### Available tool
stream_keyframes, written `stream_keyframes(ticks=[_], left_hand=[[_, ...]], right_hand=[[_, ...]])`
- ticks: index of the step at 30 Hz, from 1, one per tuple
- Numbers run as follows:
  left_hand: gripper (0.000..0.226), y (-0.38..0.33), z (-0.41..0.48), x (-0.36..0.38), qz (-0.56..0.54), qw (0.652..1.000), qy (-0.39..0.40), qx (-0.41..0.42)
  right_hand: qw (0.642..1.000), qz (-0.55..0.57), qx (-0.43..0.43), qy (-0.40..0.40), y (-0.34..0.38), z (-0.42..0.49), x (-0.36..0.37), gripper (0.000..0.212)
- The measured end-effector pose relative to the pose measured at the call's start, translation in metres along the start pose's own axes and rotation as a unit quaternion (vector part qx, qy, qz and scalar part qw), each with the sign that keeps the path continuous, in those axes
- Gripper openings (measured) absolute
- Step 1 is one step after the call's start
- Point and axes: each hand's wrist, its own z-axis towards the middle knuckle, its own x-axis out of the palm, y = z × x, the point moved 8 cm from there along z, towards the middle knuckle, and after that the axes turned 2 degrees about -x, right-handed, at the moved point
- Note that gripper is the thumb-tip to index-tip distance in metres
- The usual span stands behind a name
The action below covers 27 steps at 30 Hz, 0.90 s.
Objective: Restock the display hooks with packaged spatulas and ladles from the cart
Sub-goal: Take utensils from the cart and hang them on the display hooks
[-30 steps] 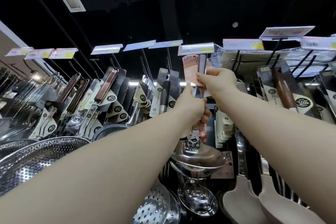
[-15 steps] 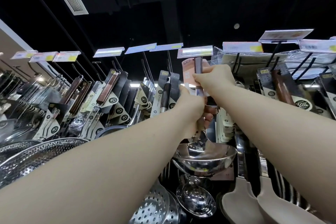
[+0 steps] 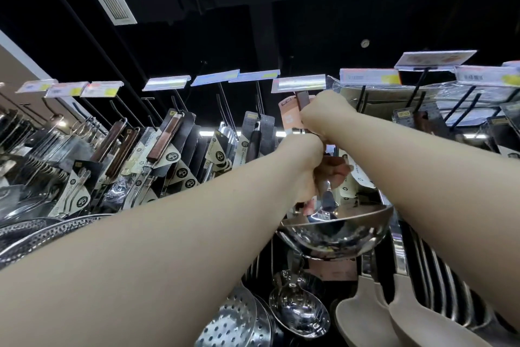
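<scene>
A steel ladle [image 3: 337,231] with a pink card on its handle hangs between my two hands in front of the display wall. My left hand [image 3: 309,169] is closed around the lower part of the handle, just above the shiny bowl. Higher up, my right hand [image 3: 323,114] grips the top of the handle and the pink card [image 3: 289,116], right under a price tag [image 3: 298,83]. The hook itself is hidden behind my right hand. Packaged utensils with dark cards [image 3: 168,146] fill the hooks to the left.
More ladles [image 3: 298,310] and perforated skimmers [image 3: 239,321] hang below the held ladle. Two beige spatulas [image 3: 399,315] hang at lower right. Steel colanders [image 3: 33,234] sit at the left. Bagged items on black hooks [image 3: 464,110] fill the upper right.
Both hands have lifted the ladle higher toward the price tag row. The bowl has risen and tipped so more of its rim faces me.
</scene>
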Motion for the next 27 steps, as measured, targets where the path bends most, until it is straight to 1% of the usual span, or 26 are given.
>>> stream_keyframes(ticks=[2,4,5,6,8,9,11,13,15,16,17,19,20,22,23,24,25,27], left_hand=[[0.026,0.001,-0.001,-0.003,0.006,1.000,-0.006,0.005],[0.027,0.002,-0.002,-0.008,0.000,1.000,-0.006,0.007],[0.025,0.002,-0.003,-0.011,-0.003,1.000,-0.024,0.004],[0.022,0.001,-0.005,-0.015,-0.013,0.999,-0.042,-0.002],[0.023,0.003,-0.007,-0.019,-0.015,0.998,-0.068,-0.011],[0.027,0.004,-0.006,-0.021,-0.003,0.997,-0.076,-0.009],[0.037,0.008,-0.004,-0.023,0.006,0.996,-0.090,-0.015],[0.047,0.012,-0.001,-0.026,0.008,0.993,-0.116,-0.018],[0.065,0.016,0.007,-0.029,0.013,0.991,-0.136,-0.009],[0.068,0.017,0.011,-0.033,0.036,0.988,-0.153,-0.008],[0.063,0.017,0.010,-0.036,0.031,0.987,-0.160,-0.001],[0.041,0.016,0.004,-0.038,0.023,0.986,-0.161,0.033],[0.037,0.020,0.006,-0.040,0.021,0.987,-0.155,0.039],[0.031,0.023,0.005,-0.039,0.020,0.989,-0.142,0.043],[0.027,0.024,0.005,-0.037,0.009,0.992,-0.126,0.029],[0.031,0.026,0.007,-0.037,0.004,0.992,-0.122,0.011],[0.040,0.027,0.008,-0.037,-0.005,0.993,-0.117,-0.004],[0.052,0.029,0.011,-0.037,-0.001,0.994,-0.110,-0.011]], right_hand=[[1.000,0.002,0.004,-0.019,0.001,-0.002,0.001,0.023],[0.999,0.017,0.007,-0.031,0.001,-0.002,0.007,0.038],[0.999,0.029,-0.001,-0.028,-0.001,0.000,0.012,0.042],[0.999,0.043,-0.012,-0.027,0.000,0.000,0.015,0.040],[0.996,0.084,-0.035,-0.015,-0.002,0.001,0.021,0.025],[0.993,0.105,-0.046,-0.012,-0.002,0.000,0.023,0.020],[0.990,0.128,-0.056,-0.010,-0.003,-0.006,0.025,0.031],[0.988,0.148,-0.051,-0.014,-0.006,-0.010,0.025,0.035],[0.984,0.168,-0.044,-0.023,-0.009,-0.013,0.024,0.025],[0.983,0.174,-0.041,-0.030,-0.012,-0.013,0.024,0.024],[0.983,0.176,-0.038,-0.034,-0.016,-0.015,0.025,0.030],[0.981,0.178,-0.043,-0.058,-0.022,-0.019,0.025,0.042],[0.980,0.181,-0.040,-0.068,-0.025,-0.020,0.025,0.043],[0.978,0.185,-0.026,-0.089,-0.030,-0.018,0.024,0.032],[0.978,0.184,-0.016,-0.096,-0.032,-0.016,0.022,0.028],[0.978,0.182,-0.011,-0.099,-0.033,-0.012,0.022,0.027],[0.979,0.179,-0.008,-0.100,-0.033,-0.011,0.021,0.029],[0.980,0.181,-0.002,-0.087,-0.035,-0.007,0.025,0.030]])
